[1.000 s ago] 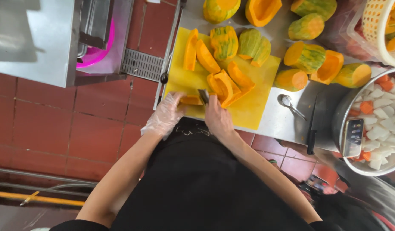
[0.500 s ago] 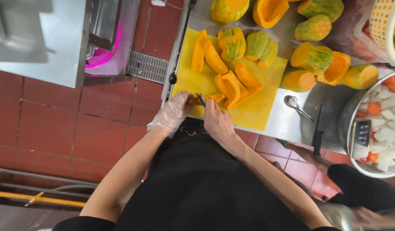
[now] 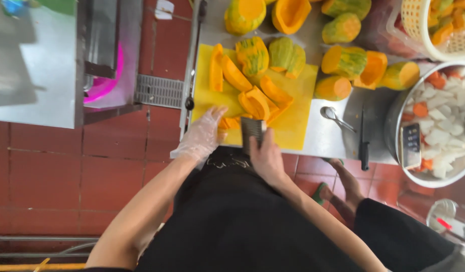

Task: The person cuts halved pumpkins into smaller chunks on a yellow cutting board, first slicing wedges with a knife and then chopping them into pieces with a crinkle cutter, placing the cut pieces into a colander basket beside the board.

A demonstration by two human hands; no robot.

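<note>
Gloved left hand [image 3: 202,136] presses flat on a pumpkin piece [image 3: 228,122] at the near edge of the yellow cutting board [image 3: 293,126], likely steadying it. Bare right hand [image 3: 265,158] grips a cleaver [image 3: 252,130], blade down beside that piece. More pumpkin wedges [image 3: 257,100] lie just behind.

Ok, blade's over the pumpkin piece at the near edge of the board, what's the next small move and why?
Probably press the cleaver straight down. The right hand holds it upright by the pumpkin piece, which the gloved left hand pins on the yellow cutting board. Keep those fingertips clear of the blade.
</note>
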